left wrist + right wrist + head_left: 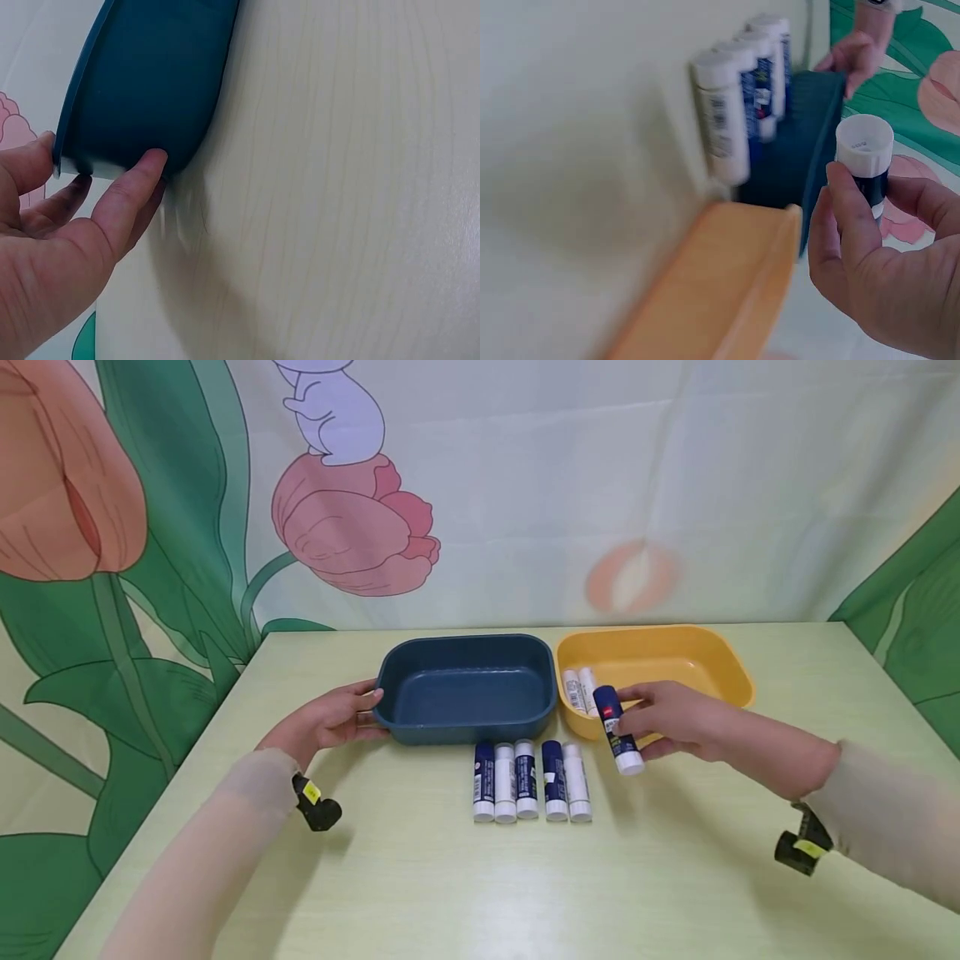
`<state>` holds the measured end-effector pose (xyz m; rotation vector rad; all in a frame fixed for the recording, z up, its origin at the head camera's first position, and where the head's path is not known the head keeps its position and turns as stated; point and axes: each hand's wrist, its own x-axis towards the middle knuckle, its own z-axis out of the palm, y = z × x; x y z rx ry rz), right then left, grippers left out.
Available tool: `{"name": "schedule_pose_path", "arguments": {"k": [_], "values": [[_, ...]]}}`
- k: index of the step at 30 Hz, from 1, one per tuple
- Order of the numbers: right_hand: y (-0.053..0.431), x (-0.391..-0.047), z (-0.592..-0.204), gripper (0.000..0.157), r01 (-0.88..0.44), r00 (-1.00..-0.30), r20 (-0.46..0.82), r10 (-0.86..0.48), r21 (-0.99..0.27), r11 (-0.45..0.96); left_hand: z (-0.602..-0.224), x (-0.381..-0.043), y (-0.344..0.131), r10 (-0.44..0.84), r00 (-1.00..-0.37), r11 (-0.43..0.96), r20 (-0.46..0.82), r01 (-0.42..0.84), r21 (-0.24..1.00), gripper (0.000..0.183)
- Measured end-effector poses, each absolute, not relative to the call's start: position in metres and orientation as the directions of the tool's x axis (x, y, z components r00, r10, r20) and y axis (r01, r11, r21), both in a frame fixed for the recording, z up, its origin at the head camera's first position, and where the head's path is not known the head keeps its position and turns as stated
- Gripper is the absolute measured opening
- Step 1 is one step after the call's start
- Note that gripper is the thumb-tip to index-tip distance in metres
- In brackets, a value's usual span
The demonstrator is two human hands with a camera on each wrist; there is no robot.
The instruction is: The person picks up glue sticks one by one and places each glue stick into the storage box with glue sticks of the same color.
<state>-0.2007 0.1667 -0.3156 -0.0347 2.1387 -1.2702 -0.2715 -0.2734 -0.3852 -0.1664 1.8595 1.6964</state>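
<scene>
My right hand [663, 718] pinches a glue stick [617, 727] between thumb and fingers, above the front edge of the yellow bin [720, 652]. The stick has a dark blue cap, a dark label and a white base, and leans with its base toward me. In the right wrist view its hollow white base end [864, 139] points up. My left hand [333, 718] holds the left end of the dark blue bin [468, 727]. In the left wrist view the thumb [34, 161] is at the bin's rim, and the fingertips [154, 161] lie against its outer wall.
Several glue sticks [526, 781], some blue-capped and some white, lie in a row before the blue bin. Two white glue sticks [573, 689] rest in the yellow bin's left end. The bins stand side by side on the pale table [465, 885], before a flower-printed curtain [517, 510].
</scene>
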Motion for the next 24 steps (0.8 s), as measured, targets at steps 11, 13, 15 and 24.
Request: {"name": "schedule_pose_path", "arguments": {"k": [11, 13, 15, 24], "values": [[0.158, -0.242, -0.235, 0.068, 0.232, -0.812, -0.465, -0.353, -0.812, 0.535, -0.386, -0.272, -0.274, 0.302, -0.804, 0.165, -0.512, -0.485, 0.859, 0.064], [0.155, -0.25, -0.222, 0.066, 0.222, -0.819, -0.453, -0.353, -0.817, 0.532, -0.385, -0.272, -0.274, 0.3, -0.805, 0.168, -0.513, -0.485, 0.859, 0.063], [0.15, -0.259, -0.211, 0.064, 0.212, -0.821, -0.445, -0.358, -0.819, 0.533, -0.384, -0.273, -0.274, 0.297, -0.806, 0.169, -0.512, -0.484, 0.859, 0.063], [0.119, -0.284, -0.181, 0.071, 0.218, -0.817, -0.463, -0.345, -0.801, 0.558, -0.386, -0.273, -0.274, 0.288, -0.807, 0.168, -0.515, -0.487, 0.857, 0.063]]}}
